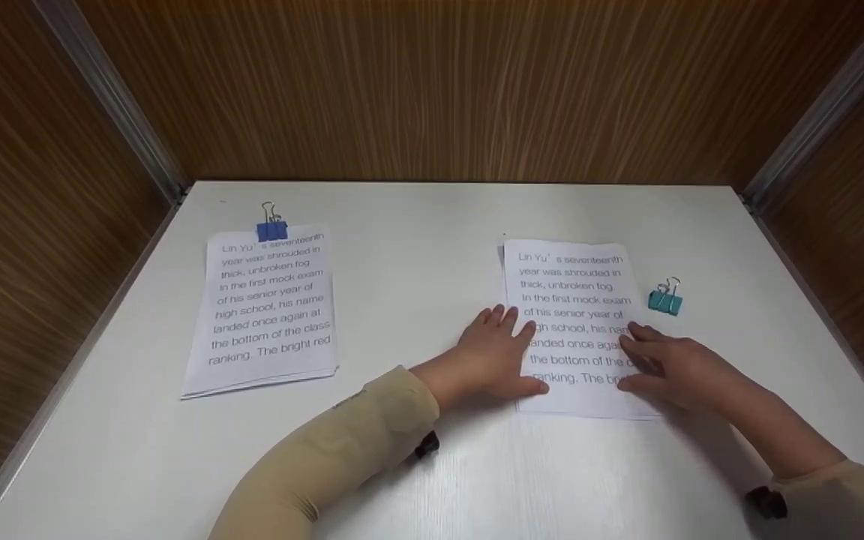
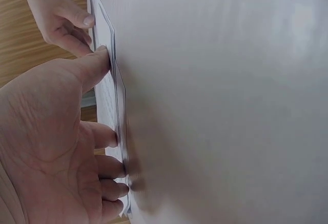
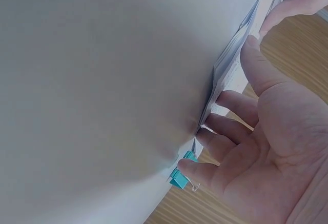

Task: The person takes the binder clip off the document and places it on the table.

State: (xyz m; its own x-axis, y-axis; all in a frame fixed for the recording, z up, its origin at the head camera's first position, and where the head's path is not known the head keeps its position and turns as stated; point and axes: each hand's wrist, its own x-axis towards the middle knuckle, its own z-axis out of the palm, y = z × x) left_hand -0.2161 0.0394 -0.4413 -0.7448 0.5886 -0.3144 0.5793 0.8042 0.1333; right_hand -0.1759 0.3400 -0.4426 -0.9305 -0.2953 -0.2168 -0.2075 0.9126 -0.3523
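The unclipped stack of printed sheets (image 1: 574,285) lies flat on the right half of the white table (image 1: 409,255), text face up; its edges are not flush, and both wrist views show sheets jutting out of line. The left hand (image 1: 498,354) rests at the stack's left side, fingers spread and extended against the edge, thumb on the lower part of the top sheet. The right hand (image 1: 687,369) is at the opposite side, fingers slightly bent but not clenched, fingertips and thumb touching the sheets. Neither hand grasps the paper. A teal binder clip (image 1: 664,301) sits just beside the stack, to its right, wire handles upward, unattached to paper. Well apart, on the table's left half, lies a second stack of printed sheets (image 1: 267,311), its top edge held by a blue binder clip (image 1: 272,230). Wood-grain panels (image 1: 432,90) enclose the table at the back and sides.
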